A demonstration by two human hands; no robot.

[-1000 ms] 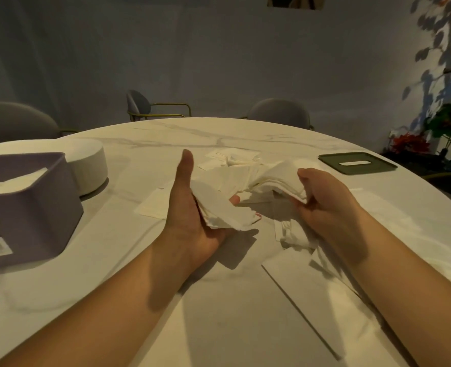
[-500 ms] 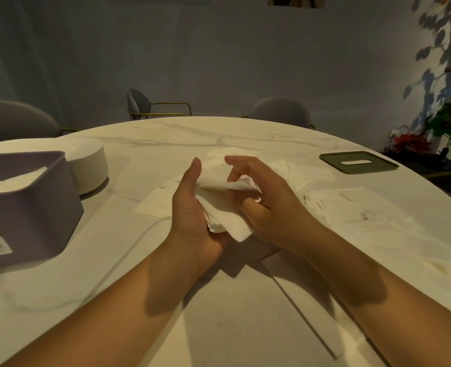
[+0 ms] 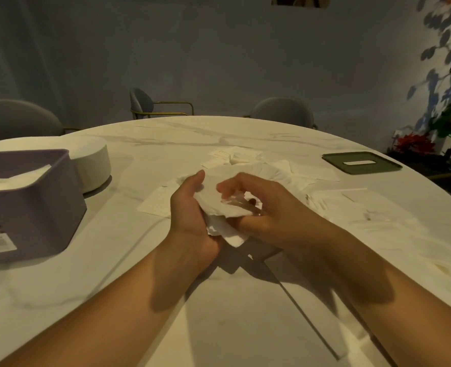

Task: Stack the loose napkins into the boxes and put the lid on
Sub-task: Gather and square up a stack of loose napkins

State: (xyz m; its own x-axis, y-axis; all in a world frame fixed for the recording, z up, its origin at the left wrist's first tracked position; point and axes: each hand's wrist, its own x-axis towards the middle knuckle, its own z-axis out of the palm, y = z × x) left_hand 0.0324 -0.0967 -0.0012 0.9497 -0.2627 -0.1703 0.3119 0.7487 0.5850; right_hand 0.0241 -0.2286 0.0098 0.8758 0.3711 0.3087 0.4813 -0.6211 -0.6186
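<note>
While my left grip [image 3: 192, 218] cups a wad [image 3: 220, 207] of white napkins in its palm, thumb pointing up along the wad's left side, my right grip [image 3: 269, 207] closes on the same wad from the right. Its fingers [image 3: 235, 181] curl over the top, a little blurred, and its thumb lies under the wad's lower edge. So both grips clasp the wad and hold it over the middle of the surface [image 3: 166, 133], where it throws a shadow below. One corner of the wad hangs down past my left palm. Beyond my grips more napkins [image 3: 245, 157] lie loose and overlapping on the surface, and others spread off to the right. A purple box [image 3: 33, 207] stands at the far left, well apart from my grips. It is open on top, with a white stack [image 3: 15, 177] lying inside. Just behind the box sits a low round white block [image 3: 92, 165]. A green lid [image 3: 385, 162] with a slot in it lies flat near the right rim, well apart from the box.
</note>
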